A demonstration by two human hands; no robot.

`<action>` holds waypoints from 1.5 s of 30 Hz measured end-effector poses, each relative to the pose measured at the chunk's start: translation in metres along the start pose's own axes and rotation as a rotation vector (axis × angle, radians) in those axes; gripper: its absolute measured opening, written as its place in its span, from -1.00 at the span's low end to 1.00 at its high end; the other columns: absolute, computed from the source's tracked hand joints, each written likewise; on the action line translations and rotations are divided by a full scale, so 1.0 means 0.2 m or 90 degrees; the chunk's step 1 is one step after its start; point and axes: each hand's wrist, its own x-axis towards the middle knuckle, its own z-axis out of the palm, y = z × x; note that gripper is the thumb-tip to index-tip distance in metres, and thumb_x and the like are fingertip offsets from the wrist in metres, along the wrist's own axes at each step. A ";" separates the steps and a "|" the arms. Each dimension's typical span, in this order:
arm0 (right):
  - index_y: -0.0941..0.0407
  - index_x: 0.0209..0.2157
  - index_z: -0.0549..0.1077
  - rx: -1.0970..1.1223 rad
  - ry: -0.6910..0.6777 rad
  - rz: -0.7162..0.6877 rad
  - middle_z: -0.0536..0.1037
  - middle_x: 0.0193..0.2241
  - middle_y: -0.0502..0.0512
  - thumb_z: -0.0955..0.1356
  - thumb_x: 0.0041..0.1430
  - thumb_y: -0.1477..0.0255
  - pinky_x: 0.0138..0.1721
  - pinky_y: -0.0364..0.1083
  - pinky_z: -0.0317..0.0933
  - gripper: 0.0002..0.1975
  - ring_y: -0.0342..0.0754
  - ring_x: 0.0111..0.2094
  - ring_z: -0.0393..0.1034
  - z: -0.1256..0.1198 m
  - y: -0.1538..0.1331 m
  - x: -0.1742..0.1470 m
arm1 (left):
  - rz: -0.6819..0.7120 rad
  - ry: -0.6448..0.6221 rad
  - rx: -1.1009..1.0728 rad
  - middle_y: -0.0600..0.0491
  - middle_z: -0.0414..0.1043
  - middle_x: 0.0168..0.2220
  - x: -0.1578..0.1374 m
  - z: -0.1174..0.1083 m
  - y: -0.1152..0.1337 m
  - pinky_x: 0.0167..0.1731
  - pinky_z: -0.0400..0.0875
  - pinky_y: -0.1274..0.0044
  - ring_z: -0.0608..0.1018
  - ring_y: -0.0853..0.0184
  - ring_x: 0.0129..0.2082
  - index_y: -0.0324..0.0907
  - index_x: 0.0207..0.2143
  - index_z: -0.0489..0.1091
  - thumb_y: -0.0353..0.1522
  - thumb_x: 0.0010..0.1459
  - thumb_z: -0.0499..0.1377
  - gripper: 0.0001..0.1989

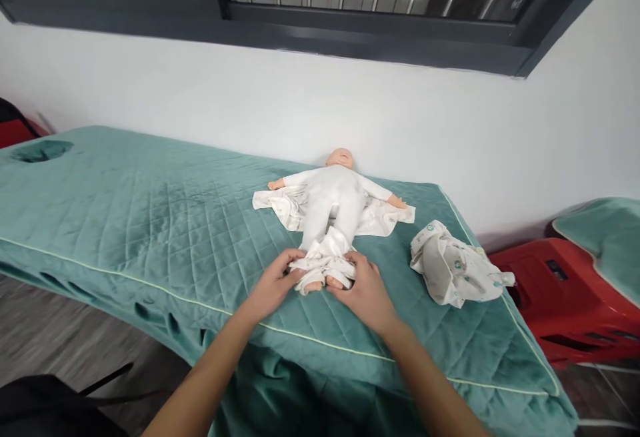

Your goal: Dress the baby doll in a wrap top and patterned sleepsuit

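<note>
A baby doll [335, 190] with a white cloth body lies on its back, head toward the wall and arms spread. Bunched around its lower legs are white baby pants [327, 250], with the doll's feet showing at the near end. My left hand [276, 282] grips the left edge of the pants between thumb and fingers. On the opposite side, my right hand [366, 290] pinches the right edge, its thumb near the doll's foot. An opened white baby top [383, 217] is spread beneath the doll's torso and arms.
A green quilted bed [200, 223] carries the doll, with a face hole [43, 151] at its far left. Crumpled printed white cloth [457, 267] lies to the right. Red plastic stools [585, 290] stand beyond the right edge. Behind is a white wall [250, 97] below a barred window.
</note>
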 end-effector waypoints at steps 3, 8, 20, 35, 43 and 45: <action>0.02 0.01 0.31 0.058 -0.043 0.049 0.49 -0.02 0.12 0.45 0.03 0.23 -0.01 0.15 0.26 -0.48 0.18 -0.04 0.39 -0.06 -0.02 -0.01 | -0.014 0.009 -0.012 0.02 0.44 -0.11 -0.05 0.01 0.06 -0.15 0.35 0.49 0.46 0.28 -0.18 -0.13 -0.07 0.38 -0.15 0.22 0.16 -0.68; 0.05 -0.07 0.36 0.192 -0.157 0.072 0.53 -0.21 0.01 0.45 -0.01 0.32 -0.19 -0.02 0.29 -0.57 0.02 -0.24 0.43 -0.25 -0.08 0.00 | -0.097 -0.018 -0.061 0.09 0.42 -0.34 -0.04 -0.01 0.24 -0.38 0.29 0.56 0.41 0.37 -0.39 -0.17 -0.20 0.42 -0.07 0.16 0.19 -0.64; 0.10 -0.30 0.51 0.470 -0.358 0.083 0.57 -0.36 0.04 0.40 0.15 0.04 -0.26 -0.08 0.32 -0.62 -0.06 -0.34 0.45 -0.69 -0.33 0.09 | -0.157 -0.182 -0.101 0.00 0.48 -0.27 -0.02 -0.17 0.68 -0.44 0.35 0.56 0.50 0.33 -0.38 -0.19 -0.20 0.48 -0.08 0.06 0.32 -0.60; 0.10 -0.61 0.46 0.030 -0.403 -0.142 0.39 -0.64 0.01 0.31 0.18 -0.07 -0.53 -0.14 0.13 -0.44 -0.16 -0.57 0.22 -1.05 -0.82 0.16 | 0.143 -0.373 0.560 0.10 0.40 -0.56 -0.06 -0.28 1.41 -0.59 0.16 0.54 0.39 0.33 -0.59 -0.05 -0.53 0.49 -0.19 -0.04 0.32 -0.84; 0.10 -0.56 0.48 -0.052 -0.349 -0.199 0.40 -0.54 -0.05 0.46 0.04 0.15 -0.53 -0.15 0.09 -0.68 -0.18 -0.54 0.24 -1.10 -0.95 0.15 | 0.276 -0.264 0.673 0.11 0.35 -0.60 -0.02 -0.22 1.50 -0.55 0.10 0.54 0.36 0.36 -0.63 -0.09 -0.56 0.42 -0.34 0.05 0.20 -0.86; 0.09 -0.49 0.54 -0.060 -0.299 -0.246 0.53 -0.28 0.02 0.43 0.09 0.16 -0.35 -0.12 0.24 -0.72 -0.10 -0.35 0.40 -1.15 -0.94 0.16 | 0.310 -0.130 0.587 0.13 0.31 -0.60 0.02 -0.25 1.47 -0.53 0.14 0.55 0.40 0.36 -0.61 -0.10 -0.58 0.40 -0.23 0.03 0.25 -0.79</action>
